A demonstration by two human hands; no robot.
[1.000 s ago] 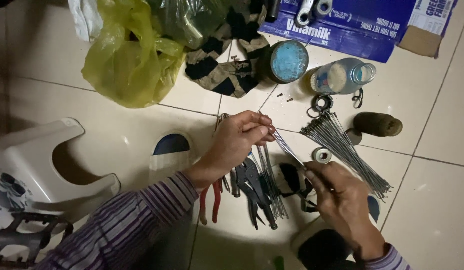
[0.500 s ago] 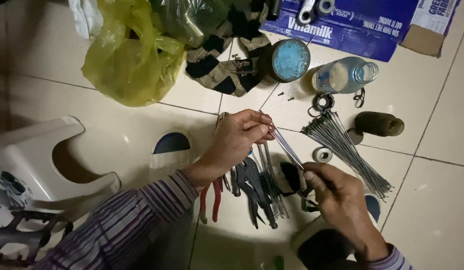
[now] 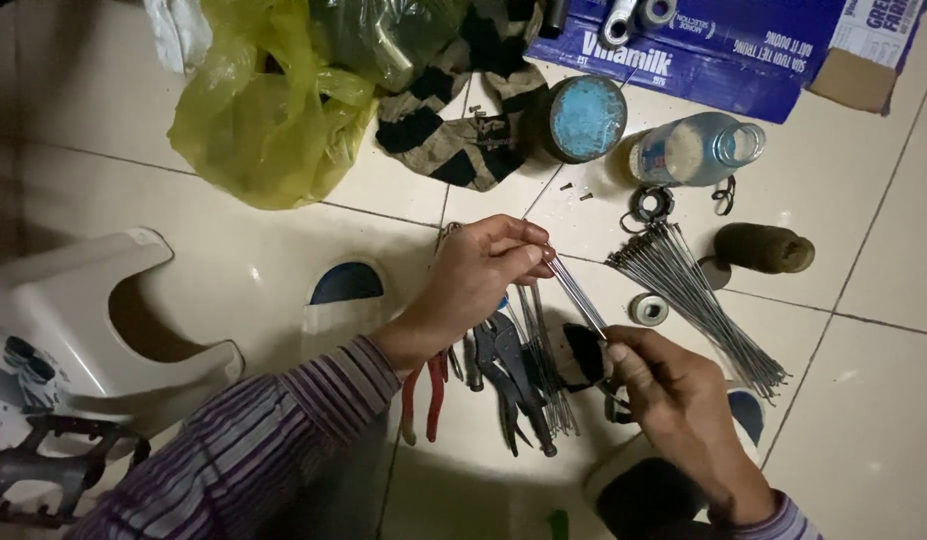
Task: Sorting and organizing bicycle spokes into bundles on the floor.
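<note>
Right hand (image 3: 673,395), low in the frame, pinches the lower end of a few thin metal spokes (image 3: 575,292), fingers closed on them; striped purple cuff just visible at the wrist. Left hand (image 3: 478,275), striped sleeve behind it, grips the upper end of the same spokes between thumb and fingertips, fingers clamped shut. The spokes run diagonally between the two hands, held above the tiled floor (image 3: 863,400). Under and between the hands: dark locking pliers (image 3: 508,375), red-handled pliers (image 3: 423,390), and a small loose bunch of spokes (image 3: 543,365) lying on the floor. Left of the arm, a white plastic stool (image 3: 83,320) tipped on its side, and a black bicycle pedal (image 3: 43,465) at the bottom-left corner. Right of the hands, a big bundle of spokes (image 3: 693,295) fanned out on the tile, with a small round metal part (image 3: 648,309) just beside it. Further out: brown cylindrical object (image 3: 763,248), clear plastic bottle (image 3: 698,150) on its side, round tin with blue lid (image 3: 581,118), striped black-and-tan cloth (image 3: 463,120), yellow plastic bag (image 3: 268,110). Farthest, a flattened blue carton (image 3: 723,50) at the top edge.
</note>
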